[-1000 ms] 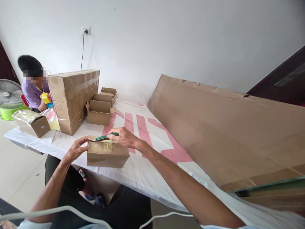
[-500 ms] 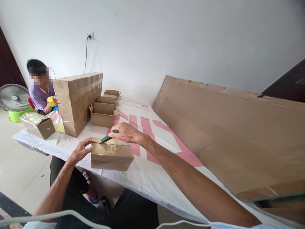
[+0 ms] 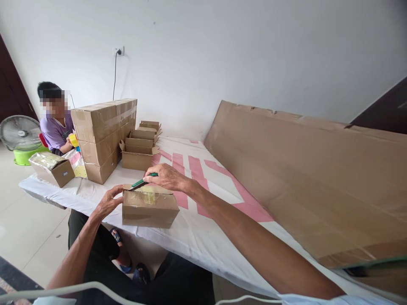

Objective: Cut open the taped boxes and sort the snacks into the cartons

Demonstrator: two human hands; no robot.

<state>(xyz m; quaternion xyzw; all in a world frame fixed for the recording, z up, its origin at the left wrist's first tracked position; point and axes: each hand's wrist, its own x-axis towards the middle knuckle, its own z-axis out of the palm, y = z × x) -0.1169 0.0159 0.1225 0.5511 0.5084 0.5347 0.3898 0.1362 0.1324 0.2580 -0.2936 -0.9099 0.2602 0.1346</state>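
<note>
A taped cardboard box lies near the front edge of the cloth-covered table. My left hand grips its left end, thumb and fingers on the cardboard. In my right hand is a green utility knife, held above the box. The blade end meets the top seam close to the left corner; how deep it goes I cannot tell. Clear and yellowish tape covers the middle of the lid.
Stacked closed boxes stand left of centre, with several open boxes behind. Another taped box sits at the left edge. A large cardboard sheet leans along the right. A person holding yellow tape sits beyond the stack.
My right hand and the knife have slid slightly left along the seam, toward the box's left corner. My left hand stays on the box. The view has shifted a little.
</note>
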